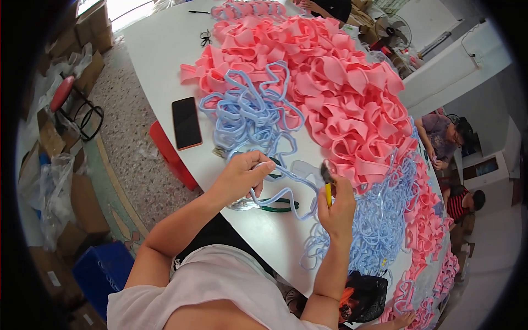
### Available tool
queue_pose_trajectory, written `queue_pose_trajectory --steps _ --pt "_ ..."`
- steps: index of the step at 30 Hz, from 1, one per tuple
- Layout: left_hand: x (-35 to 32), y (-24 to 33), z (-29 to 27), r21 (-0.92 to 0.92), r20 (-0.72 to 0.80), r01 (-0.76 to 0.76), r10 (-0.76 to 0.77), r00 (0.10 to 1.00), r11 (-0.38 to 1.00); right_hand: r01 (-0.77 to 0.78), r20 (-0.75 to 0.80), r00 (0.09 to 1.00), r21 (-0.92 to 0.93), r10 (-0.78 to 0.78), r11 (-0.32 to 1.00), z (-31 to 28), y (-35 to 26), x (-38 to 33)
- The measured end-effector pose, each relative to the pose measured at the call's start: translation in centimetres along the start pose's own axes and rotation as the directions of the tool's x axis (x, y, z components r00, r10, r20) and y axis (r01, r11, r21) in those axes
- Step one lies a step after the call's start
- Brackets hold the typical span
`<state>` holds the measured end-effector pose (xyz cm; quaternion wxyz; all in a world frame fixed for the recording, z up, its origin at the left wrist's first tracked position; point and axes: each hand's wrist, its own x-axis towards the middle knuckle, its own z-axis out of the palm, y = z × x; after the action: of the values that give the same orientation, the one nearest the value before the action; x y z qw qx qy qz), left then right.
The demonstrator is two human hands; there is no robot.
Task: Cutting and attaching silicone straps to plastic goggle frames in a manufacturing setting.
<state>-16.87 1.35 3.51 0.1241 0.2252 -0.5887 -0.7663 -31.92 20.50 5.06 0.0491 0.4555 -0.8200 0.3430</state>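
Left hand (242, 173) fingers pinch a blue strap (275, 192); raised right hand (336, 206) grips a yellow-handled tool (328, 187).

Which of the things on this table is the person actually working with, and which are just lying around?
In use:
- left hand gripping a light blue loop
- right hand holding a small yellow-handled tool
- heap of light blue loops
- big pile of pink loops

Lying about:
- phone
- green-handled pliers
- scissors
- black bag
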Motion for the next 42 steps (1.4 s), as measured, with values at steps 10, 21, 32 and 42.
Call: queue_pose_trajectory --steps 10,21,32,42 --pt "-1.7 1.5 -1.1 0.135 0.044 -0.003 -0.003 0.999 0.991 0.396 0.268 0.907 -0.284 -0.324 0.873 0.2 -2.7 1.2" --pt "-2.3 1.5 -1.0 0.132 0.052 -0.056 0.049 0.997 0.990 0.411 0.283 0.901 -0.315 -0.328 0.856 0.4 -3.3 1.0" --pt "-6.3 -0.5 -4.5 0.101 -0.102 -0.042 0.053 0.993 0.994 0.545 0.321 0.823 -0.218 -0.468 0.809 5.3 -4.8 0.7" --pt "-12.1 -3.6 -10.7 0.009 -0.453 -0.014 0.016 0.891 1.000 0.687 0.522 0.588 0.082 -0.618 0.722 14.0 -9.4 3.3"
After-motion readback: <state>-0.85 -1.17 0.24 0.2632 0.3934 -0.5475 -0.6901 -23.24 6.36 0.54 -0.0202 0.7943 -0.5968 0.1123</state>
